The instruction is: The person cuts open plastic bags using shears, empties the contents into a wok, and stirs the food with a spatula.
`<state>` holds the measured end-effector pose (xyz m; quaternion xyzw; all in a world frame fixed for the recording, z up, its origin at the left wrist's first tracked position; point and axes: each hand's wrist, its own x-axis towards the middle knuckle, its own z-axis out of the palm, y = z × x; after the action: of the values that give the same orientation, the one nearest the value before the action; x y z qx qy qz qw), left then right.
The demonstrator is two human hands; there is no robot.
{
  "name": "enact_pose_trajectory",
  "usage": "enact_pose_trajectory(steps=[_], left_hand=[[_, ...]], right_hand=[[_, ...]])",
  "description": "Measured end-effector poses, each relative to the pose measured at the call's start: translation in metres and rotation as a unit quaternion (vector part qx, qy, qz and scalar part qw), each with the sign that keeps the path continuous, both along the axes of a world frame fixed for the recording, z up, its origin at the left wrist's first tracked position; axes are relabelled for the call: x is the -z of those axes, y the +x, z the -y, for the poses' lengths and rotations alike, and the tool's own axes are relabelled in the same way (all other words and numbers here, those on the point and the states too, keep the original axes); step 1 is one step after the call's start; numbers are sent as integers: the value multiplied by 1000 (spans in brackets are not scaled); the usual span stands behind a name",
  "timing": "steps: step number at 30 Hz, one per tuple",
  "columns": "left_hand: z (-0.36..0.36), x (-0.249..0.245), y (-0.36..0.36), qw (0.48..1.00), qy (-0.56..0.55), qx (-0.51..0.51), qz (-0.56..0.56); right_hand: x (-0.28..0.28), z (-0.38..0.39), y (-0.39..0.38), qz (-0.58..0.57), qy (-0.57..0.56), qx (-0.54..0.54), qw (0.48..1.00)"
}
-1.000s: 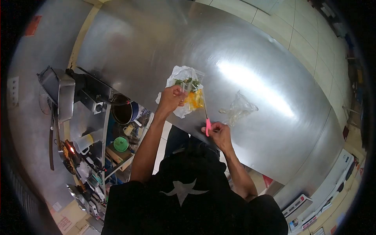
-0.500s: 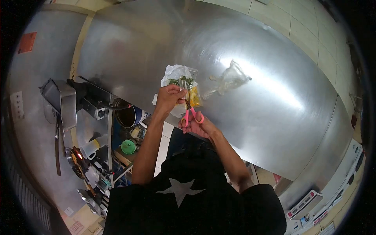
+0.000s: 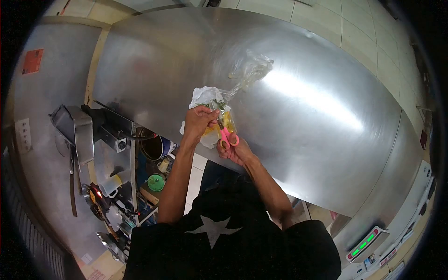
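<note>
My right hand (image 3: pixel 236 151) holds scissors (image 3: pixel 227 136) with pink handles, fingers in the loops and the blades pointing up at my left hand. My left hand (image 3: pixel 200 122) pinches the edge of a small clear plastic bag (image 3: pixel 225 106); its exact outline is hard to make out. Beneath and around my hands lies crumpled white paper or plastic (image 3: pixel 205 94), with green leaves (image 3: pixel 219 103) and a yellow packet (image 3: pixel 228 120) on it. My left hand covers part of these. Farther off, a crumpled clear plastic bag (image 3: pixel 254 71) rests on the steel table (image 3: pixel 303 154).
Along the left stand a metal container (image 3: pixel 81 133), a measuring jug (image 3: pixel 111 184), and a pan with food (image 3: pixel 93 203) near a flame. Below the table's left edge are a large pot (image 3: pixel 151 147) and a green lid (image 3: pixel 156 182). A scale (image 3: pixel 366 245) sits at lower right.
The scissor handles have come closer together. The crumpled clear bag now appears farther up and left, near the white wrapping. The scale's display now glows green.
</note>
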<state>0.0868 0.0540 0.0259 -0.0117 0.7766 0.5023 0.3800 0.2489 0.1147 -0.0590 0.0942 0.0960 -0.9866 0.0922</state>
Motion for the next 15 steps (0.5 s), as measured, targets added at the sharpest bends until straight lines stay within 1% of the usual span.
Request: enact_pose_trajectory(steps=[2,5,8,11,12,14,15], left_hand=[[-1,-3,0,1000,-11,8,-3],[-2,-3,-1,999,-38,29,-10],[0,0,-2,999,-45,30,-1],[2,8,-3,999,-23,23,8],[2,6,-3,1000,-14,20,9],[1,1,-4,999,-34,29,15],[0,-2,-4,998,-44,35,18]], right_hand=[[3,3,0,34,21,-1,999],[-5,4,0,9,-31,57,998],[4,-1,-6,-15,-21,52,998],[10,-6,-5,44,34,23,998],[13,-7,-4,34,38,18,999],[18,-8,-4,12,46,7,999],[13,-9,-5,13,20,18,1000]])
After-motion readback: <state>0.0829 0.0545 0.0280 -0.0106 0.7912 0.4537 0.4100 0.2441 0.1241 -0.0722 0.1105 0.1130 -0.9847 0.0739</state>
